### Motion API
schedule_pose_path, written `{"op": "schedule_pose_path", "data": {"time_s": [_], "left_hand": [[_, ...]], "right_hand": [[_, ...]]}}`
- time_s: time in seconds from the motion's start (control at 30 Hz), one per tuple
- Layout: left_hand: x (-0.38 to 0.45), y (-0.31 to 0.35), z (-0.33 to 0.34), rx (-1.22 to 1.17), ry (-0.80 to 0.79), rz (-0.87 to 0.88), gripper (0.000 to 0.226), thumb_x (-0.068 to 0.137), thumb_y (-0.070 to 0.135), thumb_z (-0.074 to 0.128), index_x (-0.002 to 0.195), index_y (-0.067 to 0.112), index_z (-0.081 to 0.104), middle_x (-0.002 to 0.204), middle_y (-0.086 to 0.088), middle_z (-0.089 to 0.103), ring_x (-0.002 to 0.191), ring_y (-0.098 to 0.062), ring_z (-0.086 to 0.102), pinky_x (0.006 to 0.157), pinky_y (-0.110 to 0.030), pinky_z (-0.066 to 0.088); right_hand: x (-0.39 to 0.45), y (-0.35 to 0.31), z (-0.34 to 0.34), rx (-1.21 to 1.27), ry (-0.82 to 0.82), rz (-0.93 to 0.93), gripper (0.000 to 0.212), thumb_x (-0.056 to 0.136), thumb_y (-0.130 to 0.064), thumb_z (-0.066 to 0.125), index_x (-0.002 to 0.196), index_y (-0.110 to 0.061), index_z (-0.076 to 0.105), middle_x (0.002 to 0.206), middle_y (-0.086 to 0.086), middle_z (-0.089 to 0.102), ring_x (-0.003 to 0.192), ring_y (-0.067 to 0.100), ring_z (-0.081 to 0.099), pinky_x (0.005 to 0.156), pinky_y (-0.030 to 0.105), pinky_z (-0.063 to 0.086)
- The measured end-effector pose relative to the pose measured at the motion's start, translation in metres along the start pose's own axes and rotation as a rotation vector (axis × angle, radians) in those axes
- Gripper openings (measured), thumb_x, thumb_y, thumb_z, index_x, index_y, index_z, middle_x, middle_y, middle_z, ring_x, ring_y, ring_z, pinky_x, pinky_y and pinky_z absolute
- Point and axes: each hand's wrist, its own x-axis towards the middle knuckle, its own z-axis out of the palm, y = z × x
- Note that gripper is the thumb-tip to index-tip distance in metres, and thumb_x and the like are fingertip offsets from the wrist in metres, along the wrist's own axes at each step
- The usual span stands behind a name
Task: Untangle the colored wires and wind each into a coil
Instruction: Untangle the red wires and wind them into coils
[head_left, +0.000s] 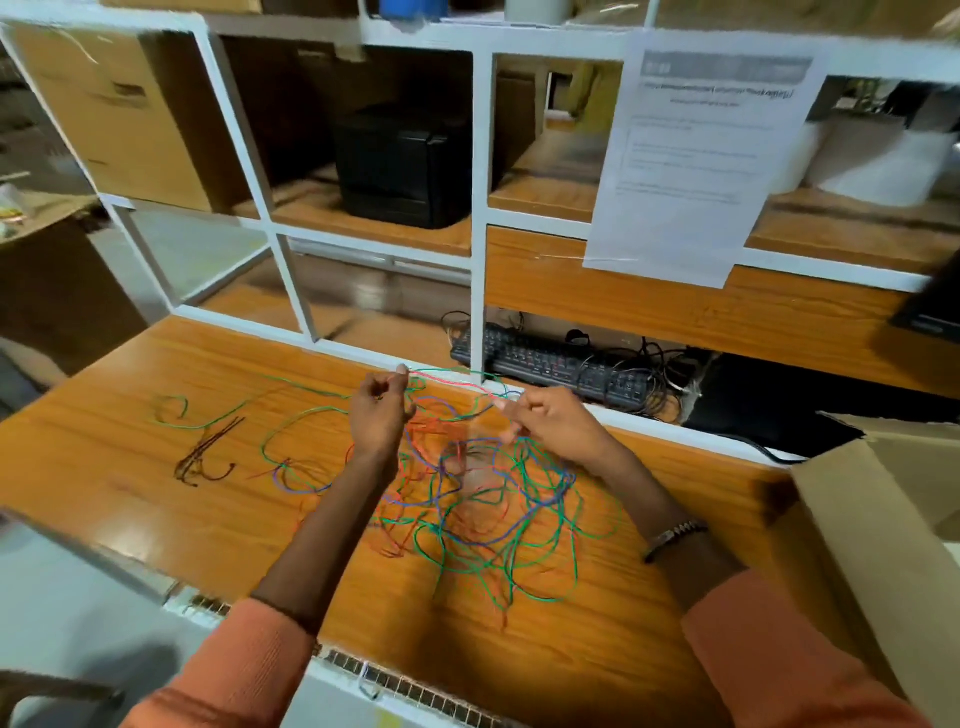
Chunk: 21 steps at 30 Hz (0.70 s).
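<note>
Both arms are stretched forward in orange sleeves. The left hand (382, 410) is held up with its fingers curled and its thumb and finger pinched together. The right hand (545, 421) is raised beside it, its fingers pinched too.

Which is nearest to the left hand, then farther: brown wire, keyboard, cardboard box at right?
From the left hand:
1. Brown wire, on the desk to its left.
2. Keyboard, behind the frame, to the right.
3. Cardboard box, far right edge.

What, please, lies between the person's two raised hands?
In the head view, red and green wires stretch from left hand to right hand.
</note>
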Motion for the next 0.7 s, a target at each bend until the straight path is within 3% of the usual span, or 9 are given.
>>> {"op": "schedule_pose_path", "data": {"time_s": [0.07, 0.2, 0.3, 0.37, 0.47, 0.6, 0.7], "left_hand": [[0.011, 0.001, -0.015, -0.006, 0.062, -0.001, 0.028, 0.103, 0.025, 0.067, 0.078, 0.022, 0.054, 0.077, 0.002, 0.053, 0.066, -0.003, 0.054, 0.069, -0.032, 0.052], [0.028, -0.004, -0.029, 0.065, 0.098, -0.007, 0.029, 0.094, 0.036, 0.074, 0.072, 0.024, 0.058, 0.074, 0.005, 0.06, 0.073, -0.015, 0.056, 0.078, -0.045, 0.057], [0.037, -0.014, -0.021, 0.151, 0.098, -0.006, 0.024, 0.078, 0.037, 0.074, 0.067, 0.021, 0.06, 0.07, 0.001, 0.064, 0.072, -0.02, 0.058, 0.082, -0.054, 0.058], [0.029, -0.019, -0.007, 0.232, 0.049, -0.03, 0.022, 0.07, 0.036, 0.071, 0.067, 0.018, 0.058, 0.07, -0.004, 0.064, 0.07, -0.022, 0.058, 0.079, -0.048, 0.057], [0.008, -0.027, 0.015, 0.256, -0.069, -0.051, 0.023, 0.066, 0.034, 0.069, 0.067, 0.012, 0.06, 0.067, -0.004, 0.06, 0.068, -0.021, 0.054, 0.073, -0.041, 0.051], [-0.022, -0.023, 0.032, 0.227, -0.182, -0.042, 0.017, 0.075, 0.014, 0.077, 0.066, 0.01, 0.062, 0.071, -0.005, 0.061, 0.071, -0.019, 0.055, 0.073, -0.035, 0.045], [-0.042, -0.014, 0.022, 0.184, -0.326, -0.02, 0.02, 0.076, 0.004, 0.076, 0.062, 0.012, 0.063, 0.079, -0.002, 0.067, 0.079, -0.012, 0.063, 0.082, -0.035, 0.047]], "right_hand": [[-0.001, -0.009, 0.008, 0.241, 0.018, 0.047, 0.035, 0.1, -0.029, 0.066, 0.074, -0.006, 0.059, 0.063, 0.008, 0.061, 0.05, 0.015, 0.059, 0.053, 0.021, 0.048], [-0.007, -0.016, 0.007, 0.449, 0.022, 0.125, 0.036, 0.103, -0.036, 0.059, 0.08, -0.01, 0.065, 0.06, 0.003, 0.051, 0.047, 0.014, 0.043, 0.057, 0.029, 0.043], [-0.017, -0.025, 0.001, 0.828, -0.1, 0.128, 0.029, 0.105, -0.029, 0.055, 0.108, -0.006, 0.073, 0.073, 0.001, 0.055, 0.053, 0.011, 0.045, 0.063, 0.032, 0.043], [-0.018, -0.037, 0.0, 1.014, -0.17, 0.086, 0.035, 0.106, -0.025, 0.051, 0.131, -0.004, 0.065, 0.08, -0.001, 0.056, 0.055, 0.008, 0.046, 0.062, 0.027, 0.045], [-0.017, -0.061, 0.004, 1.267, -0.222, 0.004, 0.042, 0.105, -0.015, 0.045, 0.143, 0.0, 0.052, 0.08, -0.002, 0.054, 0.055, 0.004, 0.046, 0.058, 0.02, 0.048], [-0.016, -0.068, 0.003, 1.637, -0.137, -0.109, 0.037, 0.1, -0.007, 0.041, 0.134, 0.001, 0.053, 0.079, 0.0, 0.056, 0.058, 0.006, 0.05, 0.058, 0.019, 0.047], [-0.021, -0.057, -0.006, 1.879, 0.029, -0.158, 0.024, 0.096, 0.0, 0.043, 0.112, -0.004, 0.061, 0.089, 0.006, 0.064, 0.075, 0.018, 0.066, 0.072, 0.033, 0.058]]}}
